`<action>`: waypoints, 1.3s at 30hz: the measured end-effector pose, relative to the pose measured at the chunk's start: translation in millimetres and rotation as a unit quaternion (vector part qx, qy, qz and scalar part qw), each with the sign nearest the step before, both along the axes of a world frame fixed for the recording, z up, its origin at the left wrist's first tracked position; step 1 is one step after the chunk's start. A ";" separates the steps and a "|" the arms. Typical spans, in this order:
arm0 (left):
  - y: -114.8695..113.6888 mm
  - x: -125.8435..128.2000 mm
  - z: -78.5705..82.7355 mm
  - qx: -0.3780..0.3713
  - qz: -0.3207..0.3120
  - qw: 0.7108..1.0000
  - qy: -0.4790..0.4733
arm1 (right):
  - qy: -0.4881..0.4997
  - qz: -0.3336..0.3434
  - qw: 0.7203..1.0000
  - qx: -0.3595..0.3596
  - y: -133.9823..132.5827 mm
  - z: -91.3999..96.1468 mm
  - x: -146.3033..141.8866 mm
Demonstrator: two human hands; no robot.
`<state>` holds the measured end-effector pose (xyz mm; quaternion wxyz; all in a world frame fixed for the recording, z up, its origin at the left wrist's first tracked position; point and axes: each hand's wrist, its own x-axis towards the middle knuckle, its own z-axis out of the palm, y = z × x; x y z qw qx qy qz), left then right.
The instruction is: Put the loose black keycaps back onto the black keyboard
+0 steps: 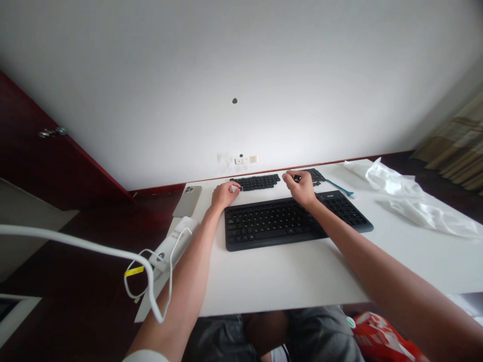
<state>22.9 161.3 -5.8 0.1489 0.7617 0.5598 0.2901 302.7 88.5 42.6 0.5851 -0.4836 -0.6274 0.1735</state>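
A black keyboard [294, 218] lies on the white table [294, 274]. Behind it, near the table's far edge, rows of loose black keycaps [258, 182] are laid out. My left hand [224, 194] rests at the left end of those keycaps, fingers curled and pinching one keycap. My right hand [301, 187] hovers just beyond the keyboard's top edge, fingers closed on a small black keycap [297, 178]. More keycaps [316, 175] lie to its right.
A grey phone [187, 200] lies at the table's far left. A white device with a coiled white cable [171, 246] sits on the left edge. A blue tool [338, 187] and crumpled clear plastic [407, 198] lie to the right. A red bag [377, 334] sits below.
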 end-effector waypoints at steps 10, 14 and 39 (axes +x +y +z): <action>4.9 -4.0 -3.4 -0.007 -0.017 1.000 0.008 | -0.061 -0.016 0.998 -0.021 7.2 -13.4 4.1; 5.9 -6.4 -3.4 -0.014 -0.033 0.999 -0.004 | -0.070 -0.018 0.997 -0.020 8.4 -15.8 4.3; -17.4 -1.3 26.1 0.007 -0.076 0.992 0.100 | -0.110 -0.015 0.994 -0.023 3.0 -7.4 3.5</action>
